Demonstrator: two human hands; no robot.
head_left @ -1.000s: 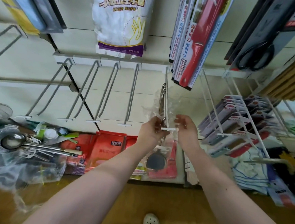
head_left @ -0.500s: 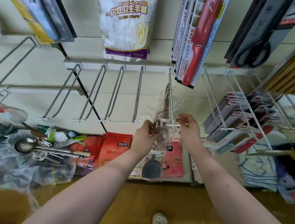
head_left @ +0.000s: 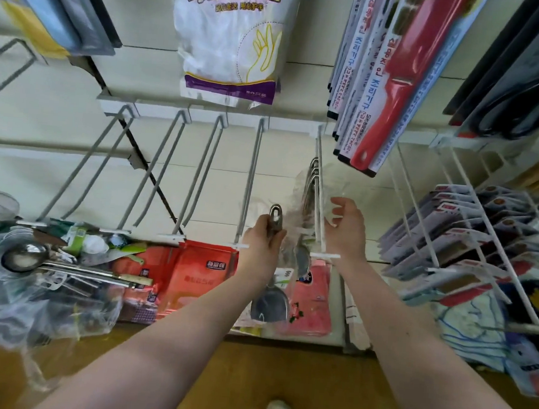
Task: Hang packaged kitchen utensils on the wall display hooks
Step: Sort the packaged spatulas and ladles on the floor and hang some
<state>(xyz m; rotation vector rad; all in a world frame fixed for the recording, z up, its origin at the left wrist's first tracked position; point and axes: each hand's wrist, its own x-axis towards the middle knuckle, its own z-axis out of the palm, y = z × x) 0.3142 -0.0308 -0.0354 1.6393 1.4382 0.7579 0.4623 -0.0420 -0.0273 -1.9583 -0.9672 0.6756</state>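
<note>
My left hand (head_left: 264, 239) grips the metal handle of a spatula (head_left: 270, 298) wrapped in clear plastic; its handle loop sticks up above my fingers and the dark blade hangs below my wrist. It is just left of a white double-wire hook (head_left: 319, 208) that carries several similar bagged utensils (head_left: 309, 188). My right hand (head_left: 345, 229) is on the right side of that hook, fingers curled around the crinkled clear plastic there. The spatula's loop is beside the hook, not threaded on it.
Bare grey hooks (head_left: 199, 173) stand to the left. Above hang a glove bag (head_left: 233, 37) and red knife packs (head_left: 390, 84). Right hooks hold carded packs (head_left: 459, 238). A ladle (head_left: 25, 257) lies among bagged utensils at lower left. Red packets (head_left: 198, 276) hang below.
My left hand has drawn the spatula handle slightly left and up, away from the hook's tip. My right hand has moved up along the hook into the plastic. The view has tilted closer.
</note>
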